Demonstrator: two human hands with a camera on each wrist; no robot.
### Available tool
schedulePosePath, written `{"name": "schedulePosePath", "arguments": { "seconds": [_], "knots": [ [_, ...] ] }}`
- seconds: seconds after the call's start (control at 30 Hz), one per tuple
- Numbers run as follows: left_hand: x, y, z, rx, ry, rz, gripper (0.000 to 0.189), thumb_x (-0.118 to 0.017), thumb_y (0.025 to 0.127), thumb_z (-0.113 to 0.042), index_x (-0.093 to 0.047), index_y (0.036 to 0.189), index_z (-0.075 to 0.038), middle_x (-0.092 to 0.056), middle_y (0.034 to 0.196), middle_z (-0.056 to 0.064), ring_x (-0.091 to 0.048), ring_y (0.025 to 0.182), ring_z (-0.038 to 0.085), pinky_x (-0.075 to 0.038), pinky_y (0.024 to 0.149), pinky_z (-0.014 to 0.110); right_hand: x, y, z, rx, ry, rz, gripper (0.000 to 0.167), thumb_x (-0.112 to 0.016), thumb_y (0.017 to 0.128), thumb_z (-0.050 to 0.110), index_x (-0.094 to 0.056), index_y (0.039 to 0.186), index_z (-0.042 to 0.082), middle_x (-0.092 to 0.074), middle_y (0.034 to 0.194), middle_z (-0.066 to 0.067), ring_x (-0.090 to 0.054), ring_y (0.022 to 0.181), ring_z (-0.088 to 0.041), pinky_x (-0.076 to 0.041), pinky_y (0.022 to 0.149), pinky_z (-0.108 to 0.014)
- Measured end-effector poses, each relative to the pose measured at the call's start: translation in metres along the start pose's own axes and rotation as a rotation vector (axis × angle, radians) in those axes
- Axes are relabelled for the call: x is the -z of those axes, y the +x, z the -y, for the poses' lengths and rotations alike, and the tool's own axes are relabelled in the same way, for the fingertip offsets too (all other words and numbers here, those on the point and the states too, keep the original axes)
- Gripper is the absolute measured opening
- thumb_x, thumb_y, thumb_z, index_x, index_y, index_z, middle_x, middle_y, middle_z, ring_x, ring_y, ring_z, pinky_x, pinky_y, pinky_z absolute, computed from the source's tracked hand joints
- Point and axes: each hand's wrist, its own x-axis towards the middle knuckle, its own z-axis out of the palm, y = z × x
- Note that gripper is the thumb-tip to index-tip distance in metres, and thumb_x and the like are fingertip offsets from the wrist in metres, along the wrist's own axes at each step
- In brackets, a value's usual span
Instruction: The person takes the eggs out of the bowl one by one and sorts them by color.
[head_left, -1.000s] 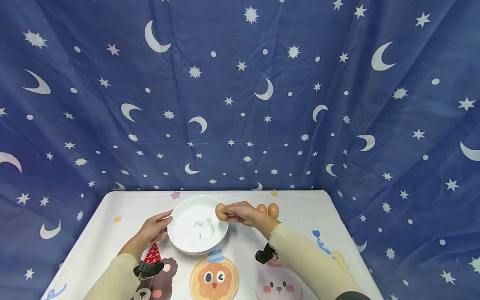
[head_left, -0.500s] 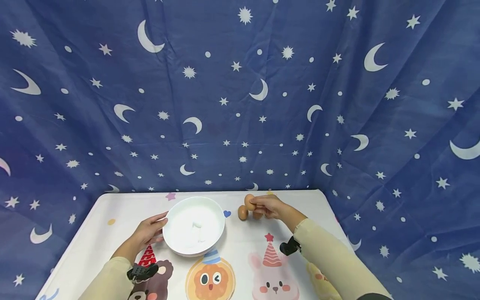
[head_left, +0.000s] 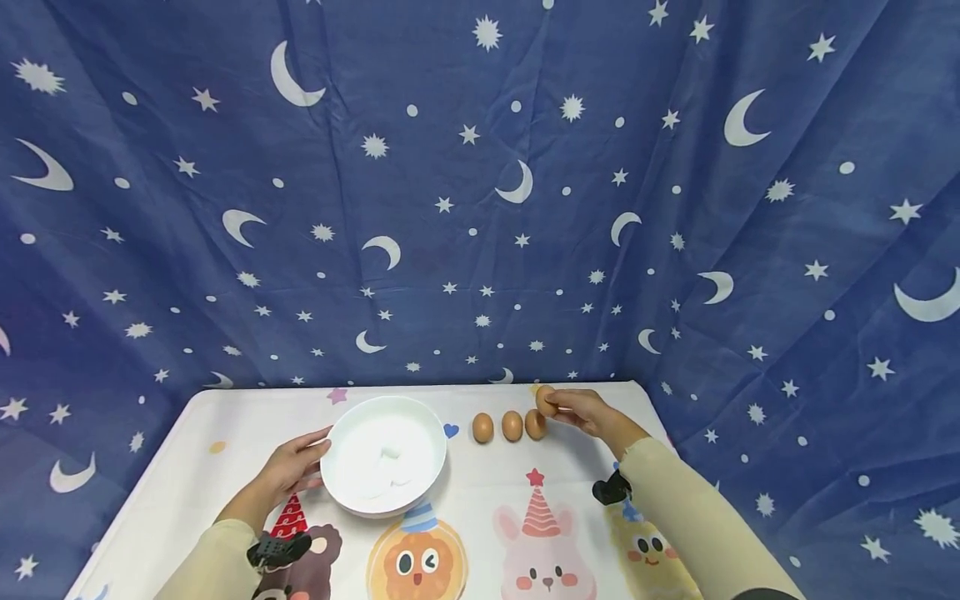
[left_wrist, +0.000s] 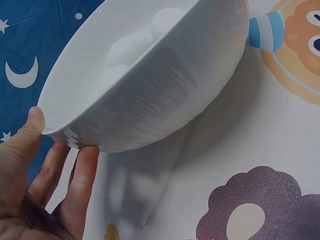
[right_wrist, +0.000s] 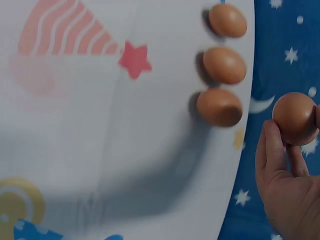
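Note:
My right hand (head_left: 583, 410) pinches a brown egg (right_wrist: 295, 119) between thumb and fingers, held above the table. Just left of it in the head view, three more brown eggs (head_left: 512, 426) lie in a short row on the cloth. A wide white bowl (head_left: 385, 507) stands farther left, and my left hand (head_left: 292, 463) grips its left rim. In the left wrist view the thumb (left_wrist: 35, 120) is at the rim while the fingers (left_wrist: 85, 170) support the outer wall from below. Several white eggs (left_wrist: 131, 50) rest inside the bowl.
A white tablecloth (head_left: 480, 492) printed with cartoon animals covers the table. Behind and at the sides hangs a blue curtain (head_left: 420, 250) with moons and stars, close to the table's back edge. Each wrist wears a black camera strap.
My right hand has carried the brown egg from over the bowl to the right, past the row of brown eggs. The left hand has stayed on the bowl; the head view has shifted slightly.

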Motion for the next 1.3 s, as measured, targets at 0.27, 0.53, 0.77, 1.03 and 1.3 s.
{"name": "schedulePosePath", "arguments": {
  "seconds": [0.27, 0.53, 0.77, 1.03, 1.3],
  "knots": [
    [0.001, 0.003, 0.003, 0.001, -0.010, 0.005, 0.063, -0.060, 0.099, -0.036, -0.037, 0.151, -0.008, -0.044, 0.146, 0.027, -0.068, 0.104, 0.023, -0.062, 0.083, 0.039, 0.027, 0.012, -0.016, -0.037, -0.049, -0.092, 0.046, -0.073, 0.087, 0.006, -0.059, 0.126, -0.012, -0.068, 0.091, -0.007, -0.067, 0.078, -0.013, -0.062, 0.081, -0.027],
    [0.001, 0.003, 0.003, -0.001, -0.001, -0.007, 0.063, -0.060, 0.098, -0.037, -0.039, 0.151, -0.009, -0.047, 0.145, 0.026, -0.068, 0.107, 0.027, -0.062, 0.082, 0.040, 0.043, 0.024, -0.035, -0.061, -0.094, -0.120, 0.041, -0.077, 0.084, 0.005, -0.064, 0.118, -0.013, -0.070, 0.076, -0.003, -0.070, 0.070, -0.013, -0.062, 0.072, -0.024],
    [0.000, 0.002, 0.003, -0.001, 0.005, -0.008, 0.062, -0.059, 0.100, -0.035, -0.038, 0.151, -0.009, -0.046, 0.145, 0.027, -0.066, 0.112, 0.032, -0.062, 0.083, 0.040, 0.044, 0.032, -0.051, -0.065, -0.138, -0.149, 0.042, -0.078, 0.082, 0.004, -0.064, 0.118, -0.014, -0.072, 0.076, -0.003, -0.070, 0.069, -0.012, -0.063, 0.069, -0.024],
    [0.000, 0.002, 0.002, 0.002, 0.002, -0.013, 0.062, -0.060, 0.099, -0.036, -0.038, 0.151, -0.010, -0.047, 0.145, 0.027, -0.067, 0.109, 0.030, -0.062, 0.083, 0.040, 0.037, 0.040, -0.061, -0.050, -0.129, -0.186, 0.044, -0.079, 0.080, 0.003, -0.064, 0.117, -0.013, -0.072, 0.078, -0.002, -0.067, 0.066, -0.009, -0.062, 0.066, -0.022],
    [0.000, 0.003, 0.004, 0.005, 0.002, -0.019, 0.063, -0.060, 0.098, -0.038, -0.039, 0.150, -0.010, -0.049, 0.143, 0.025, -0.068, 0.107, 0.027, -0.062, 0.082, 0.039, 0.029, 0.039, -0.062, -0.038, -0.166, -0.218, 0.046, -0.080, 0.081, 0.008, -0.063, 0.118, -0.013, -0.072, 0.083, -0.005, -0.066, 0.066, -0.008, -0.062, 0.067, -0.023]
  ]
}}
